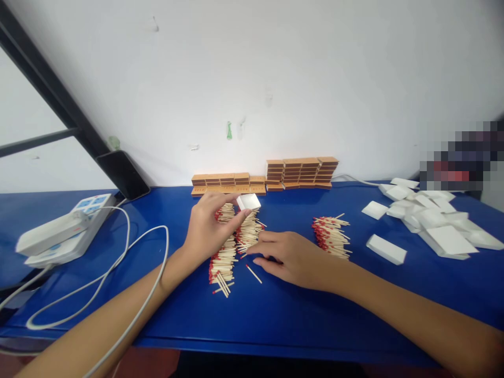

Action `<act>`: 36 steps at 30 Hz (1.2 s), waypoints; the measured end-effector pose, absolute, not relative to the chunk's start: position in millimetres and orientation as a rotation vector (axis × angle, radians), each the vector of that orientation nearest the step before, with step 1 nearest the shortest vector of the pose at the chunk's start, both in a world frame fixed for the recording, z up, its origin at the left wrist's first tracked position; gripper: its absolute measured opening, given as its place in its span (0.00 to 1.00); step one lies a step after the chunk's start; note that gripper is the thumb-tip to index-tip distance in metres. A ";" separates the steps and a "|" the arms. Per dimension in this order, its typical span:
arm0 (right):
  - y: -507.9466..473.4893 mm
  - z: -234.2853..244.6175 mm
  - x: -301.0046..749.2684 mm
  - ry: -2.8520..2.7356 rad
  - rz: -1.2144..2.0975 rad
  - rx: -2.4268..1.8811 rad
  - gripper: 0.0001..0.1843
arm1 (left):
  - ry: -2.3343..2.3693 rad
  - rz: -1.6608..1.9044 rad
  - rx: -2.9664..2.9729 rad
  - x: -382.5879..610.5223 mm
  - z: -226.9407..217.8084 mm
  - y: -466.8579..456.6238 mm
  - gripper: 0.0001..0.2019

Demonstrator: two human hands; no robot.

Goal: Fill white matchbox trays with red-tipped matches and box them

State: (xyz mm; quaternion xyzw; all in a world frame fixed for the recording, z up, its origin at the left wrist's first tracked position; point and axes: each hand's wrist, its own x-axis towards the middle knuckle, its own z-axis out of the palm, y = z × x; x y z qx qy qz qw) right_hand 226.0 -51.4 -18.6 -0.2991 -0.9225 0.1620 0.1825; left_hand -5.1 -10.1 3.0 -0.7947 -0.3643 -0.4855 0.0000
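A small white tray (249, 201) sits between the thumb and fingers of the left hand (210, 223), which pinches it by its near-left side above the matches, its pale hollow inside showing. The right hand (289, 260) is lower, its fingers partly curled at the edge of the middle row of matches (249, 233); whether it grips a match cannot be told. A single match (254, 274) lies just before its thumb. Under and beside the left hand runs another row of matches (222, 262), a few lying crosswise at its near end. Beyond the right hand's wrist is a third group of matches (333, 239). Farther out past both hands, orange matchboxes (307, 173) stand stacked along the wall (334, 79). Well to the right of the right hand, white trays (429, 215) lie heaped on the blue table (295, 325). Left of the left hand are a power strip (98, 202) and a black phone (124, 176); a white cable (166, 252) crosses the left forearm.
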 end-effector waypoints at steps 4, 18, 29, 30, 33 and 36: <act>-50.9 -18.0 225.8 -2.525 0.463 -0.897 0.08 | -1.129 -1.510 -2.520 -3.9 2.6 -11.3 0.11; -48.0 -20.7 211.2 -2.339 0.509 -1.056 0.07 | -1.118 -1.496 -2.545 -2.7 2.4 -13.0 0.12; -46.8 -18.4 214.6 -2.390 0.561 -1.050 0.07 | -1.100 -1.506 -2.569 -2.7 -0.1 -12.7 0.12; -46.7 -18.2 215.2 -2.403 0.563 -1.047 0.08 | -1.097 -1.507 -2.569 -2.5 0.0 -12.7 0.12; -46.8 -16.9 218.1 -2.467 0.561 -1.058 0.09 | -1.087 -1.500 -2.573 -2.3 0.5 -12.8 0.13; -47.7 -13.0 222.6 -2.518 0.548 -1.097 0.09 | -1.092 -1.495 -2.573 -2.5 0.9 -12.7 0.13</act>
